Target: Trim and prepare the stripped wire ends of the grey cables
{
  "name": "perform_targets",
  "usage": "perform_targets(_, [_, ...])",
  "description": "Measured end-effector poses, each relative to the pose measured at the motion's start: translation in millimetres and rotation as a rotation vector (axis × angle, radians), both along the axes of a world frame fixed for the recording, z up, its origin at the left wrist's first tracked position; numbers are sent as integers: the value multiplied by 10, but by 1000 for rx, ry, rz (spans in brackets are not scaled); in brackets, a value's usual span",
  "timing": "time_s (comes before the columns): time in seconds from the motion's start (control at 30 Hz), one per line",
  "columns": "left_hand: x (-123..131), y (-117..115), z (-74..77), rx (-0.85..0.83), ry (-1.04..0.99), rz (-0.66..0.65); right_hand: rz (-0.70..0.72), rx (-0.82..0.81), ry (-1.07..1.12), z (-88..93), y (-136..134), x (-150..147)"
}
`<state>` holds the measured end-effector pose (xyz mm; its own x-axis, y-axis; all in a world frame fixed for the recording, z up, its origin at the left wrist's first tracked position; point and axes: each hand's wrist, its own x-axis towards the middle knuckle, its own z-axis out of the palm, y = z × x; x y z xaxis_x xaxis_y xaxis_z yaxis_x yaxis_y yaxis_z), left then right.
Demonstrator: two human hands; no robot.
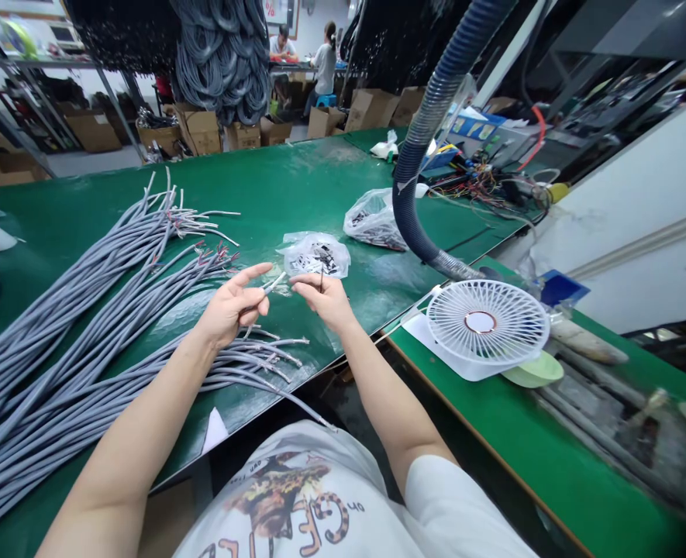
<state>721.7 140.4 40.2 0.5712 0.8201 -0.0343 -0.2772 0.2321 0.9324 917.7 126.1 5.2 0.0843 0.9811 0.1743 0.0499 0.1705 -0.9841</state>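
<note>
Tabletop (284, 174), green, spans mid-view. Grey cable bundles (101, 267) at 9–10 o'clock of the hands, ends splayed, red and pale inner wires bared; lower bundle (145, 387) at 8 o'clock, pale ends, finish too small to tell. Plastic bag (336, 265) with small black pieces, 12–1 o'clock, just beyond. Left hand (231, 308): fingers closed round held cable (275, 284), index stretched out. Right hand (327, 299): thumb and index seem to pinch a thin dark piece (321, 280). Cable tip points to 1 o'clock, apart from that piece. Judgement: this cable unfinished, jacket seemingly stripped, piece not on; finished count unclear.
</note>
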Motion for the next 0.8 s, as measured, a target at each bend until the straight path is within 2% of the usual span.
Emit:
perform_targets(0.1, [-2, -3, 7, -7, -5, -3, 113, 5, 91, 111, -54, -27])
perform_targets(0.2, [9, 0, -24, -18, -10, -17, 178, 92, -21, 183, -81, -147])
perform_targets(0.37, [11, -1, -33, -55, -37, -19, 54, 354, -223, 164, -101, -336])
perform_targets(0.57, [15, -17, -29, -72, -82, -20, 4, 622, -440, 147, -140, -367])
perform_targets(0.67, [27, -21, -36, -85, -83, -19, -70, 662, -555, 124, -122, -376])
perform_targets(0.8, [48, -13, -54, -90, -77, -1, -130, 600, -674, 44, -47, -371])
